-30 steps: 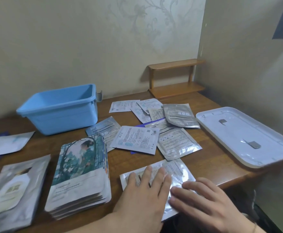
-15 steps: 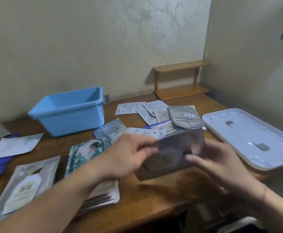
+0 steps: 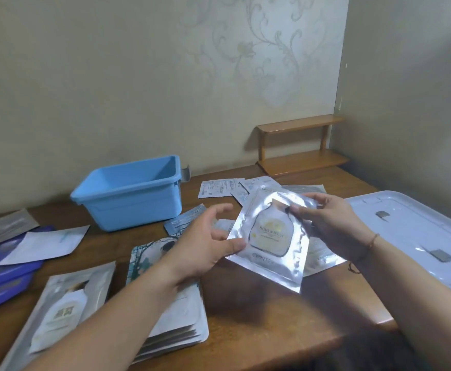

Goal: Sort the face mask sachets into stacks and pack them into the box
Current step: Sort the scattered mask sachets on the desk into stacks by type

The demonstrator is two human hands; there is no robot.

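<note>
Silver sachet (image 3: 272, 236), pale pouch print

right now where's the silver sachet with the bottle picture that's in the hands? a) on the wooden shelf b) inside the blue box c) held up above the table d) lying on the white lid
c: the silver sachet is pinched between the left hand and right hand, raised over the table.

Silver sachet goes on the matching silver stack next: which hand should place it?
Left, probably. The left hand pinches the silver sachet, and the silver stack lies on its side; the right hand would cross over.
</note>
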